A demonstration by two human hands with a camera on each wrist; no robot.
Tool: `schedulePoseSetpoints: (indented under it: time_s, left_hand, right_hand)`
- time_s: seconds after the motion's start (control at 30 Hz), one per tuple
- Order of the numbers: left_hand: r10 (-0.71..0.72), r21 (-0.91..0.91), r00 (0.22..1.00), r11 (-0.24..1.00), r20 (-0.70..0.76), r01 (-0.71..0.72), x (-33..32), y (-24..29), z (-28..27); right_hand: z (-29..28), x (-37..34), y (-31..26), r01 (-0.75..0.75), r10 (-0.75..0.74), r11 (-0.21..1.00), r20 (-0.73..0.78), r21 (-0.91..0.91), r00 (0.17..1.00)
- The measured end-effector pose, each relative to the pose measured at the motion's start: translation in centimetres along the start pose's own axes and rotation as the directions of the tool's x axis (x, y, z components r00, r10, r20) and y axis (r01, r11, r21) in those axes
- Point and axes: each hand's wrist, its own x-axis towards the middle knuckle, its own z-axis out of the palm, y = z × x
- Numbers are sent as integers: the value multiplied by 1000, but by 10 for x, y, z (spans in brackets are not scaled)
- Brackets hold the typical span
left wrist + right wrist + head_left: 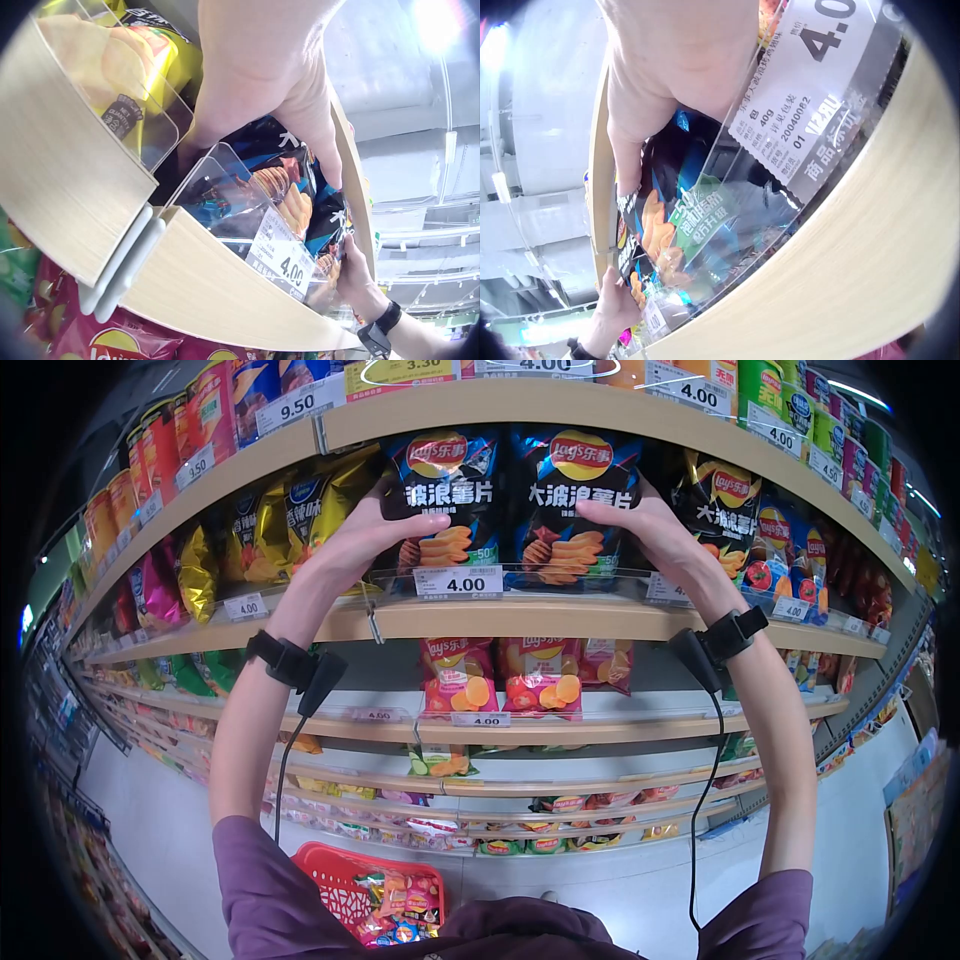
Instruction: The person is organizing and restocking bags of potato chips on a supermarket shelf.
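Two black-and-blue chip bags stand side by side on the upper shelf in the head view, the left bag [445,500] and the right bag [575,505]. My left hand [358,540] grips the left bag at its outer side, thumb across the front, other fingers hidden behind it. On the far side of the right bag, my right hand [668,535] holds it the same way, its thumb on the printed front. The left wrist view shows the left hand [262,75] over the bag [274,180] behind a clear shelf guard; the right wrist view shows the right hand [679,67] against its bag [682,165].
A price label [458,583] fronts the shelf edge [520,622]. Yellow bags [255,530] stand to the left, another black bag [722,510] to the right. Pink bags [540,675] sit one shelf below. On the floor is a red basket [325,870] holding several packets.
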Motion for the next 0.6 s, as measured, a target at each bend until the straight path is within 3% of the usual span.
schedulePoseSetpoints:
  time_s: [0.27, 0.37, 0.47, 0.6]
  left_hand:
    - [22, 21, 1000, 1000, -8, -22, -4, -2, 3]
    - [2, 45, 1000, 999, -29, -1, -7, -1, 3]
    - [-12, 63, 997, 998, -73, 17, -15, 4, 7]
    - [-41, 55, 996, 997, -80, 45, -19, 9, 7]
  right_hand:
    - [-1, -6, 2, 30, -36, 983, -29, -180, 999]
    - [-2, -6, -5, -32, 35, 999, 64, -41, 997]
    - [-6, 1, 9, -50, 50, 999, -22, 23, 998]
    - [-6, 1, 7, -39, 40, 998, -17, 53, 999]
